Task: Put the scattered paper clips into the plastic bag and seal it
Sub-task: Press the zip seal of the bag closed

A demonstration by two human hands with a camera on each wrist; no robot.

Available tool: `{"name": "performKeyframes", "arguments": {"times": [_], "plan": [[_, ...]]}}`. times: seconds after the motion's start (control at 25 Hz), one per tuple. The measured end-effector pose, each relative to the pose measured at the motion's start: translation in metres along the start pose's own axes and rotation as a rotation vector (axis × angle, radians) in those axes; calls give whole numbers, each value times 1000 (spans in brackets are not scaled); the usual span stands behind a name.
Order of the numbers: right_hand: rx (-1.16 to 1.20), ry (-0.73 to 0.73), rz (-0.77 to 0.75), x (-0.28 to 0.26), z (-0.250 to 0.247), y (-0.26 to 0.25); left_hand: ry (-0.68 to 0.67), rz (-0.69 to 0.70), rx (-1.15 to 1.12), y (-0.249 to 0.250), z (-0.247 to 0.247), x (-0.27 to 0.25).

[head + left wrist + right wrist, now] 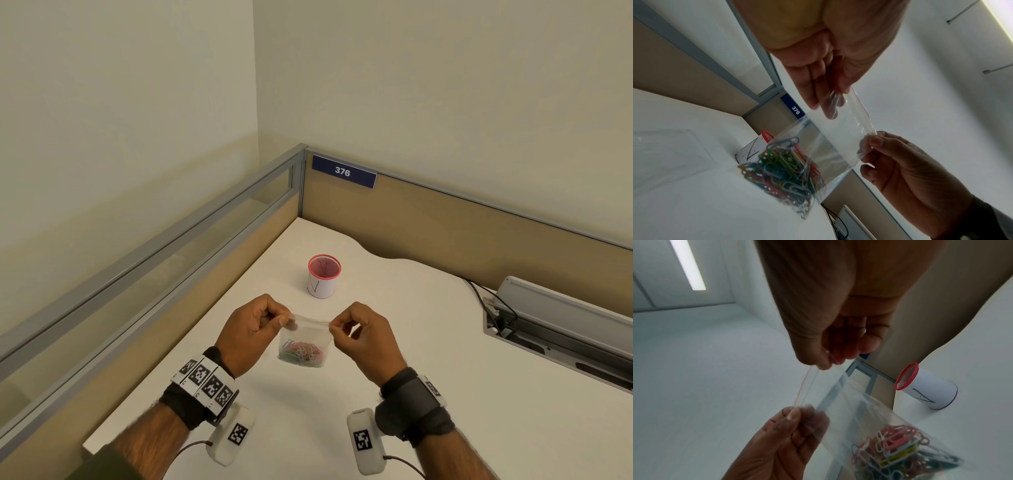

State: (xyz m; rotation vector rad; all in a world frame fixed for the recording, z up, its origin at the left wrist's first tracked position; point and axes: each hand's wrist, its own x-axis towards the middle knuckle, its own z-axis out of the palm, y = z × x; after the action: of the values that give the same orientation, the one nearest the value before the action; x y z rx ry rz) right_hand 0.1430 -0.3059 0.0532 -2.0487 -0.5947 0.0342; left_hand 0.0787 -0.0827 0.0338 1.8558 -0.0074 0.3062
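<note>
Nearest the camera, two forearms reach over the white counter (pixel 445 342), each wrist strapped with a dark band carrying white blocks with black-and-white square markers. The left hand (pixel 248 337) and the right hand (pixel 364 337) hold a small clear plastic zip bag (pixel 308 334) between them, above the counter. The left thumb and forefinger pinch the bag's top left corner, the remaining fingers (pixel 813 81) curled in toward the palm; the right thumb and forefinger pinch the top right corner, the other fingers (pixel 865 344) likewise curled. The bag's top edge, marked by a thin red line (pixel 801 389), is stretched straight between the two pinches. A tangled heap of coloured paper clips (pixel 301 353) in red, blue, green, yellow and grey lies in the bottom of the bag, which hangs down toward the counter. Beyond the hands stands a white cylindrical cup with a red mesh rim (pixel 323 275), a dark line drawn on its side. To the right, a grey cable tray (pixel 555 322) with black cords is set into the counter. At the far corner, tan partition panels with grey frames meet, bearing a blue plate (pixel 343 171) reading 376.
</note>
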Motion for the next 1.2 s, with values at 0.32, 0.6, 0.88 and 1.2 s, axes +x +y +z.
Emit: {"name": "performKeyframes", "arguments": {"times": [0.32, 0.6, 0.88, 1.2], "plan": [[284, 30, 171, 0, -8, 3, 40, -44, -74, -6, -4, 2], [229, -70, 173, 1, 8, 0, 49, -28, -115, -7, -5, 3], [428, 13, 165, 5, 9, -7, 87, -26, -160, -11, -8, 1], [323, 4, 128, 7, 15, -3, -10, 35, 88, -7, 1, -4]]}}
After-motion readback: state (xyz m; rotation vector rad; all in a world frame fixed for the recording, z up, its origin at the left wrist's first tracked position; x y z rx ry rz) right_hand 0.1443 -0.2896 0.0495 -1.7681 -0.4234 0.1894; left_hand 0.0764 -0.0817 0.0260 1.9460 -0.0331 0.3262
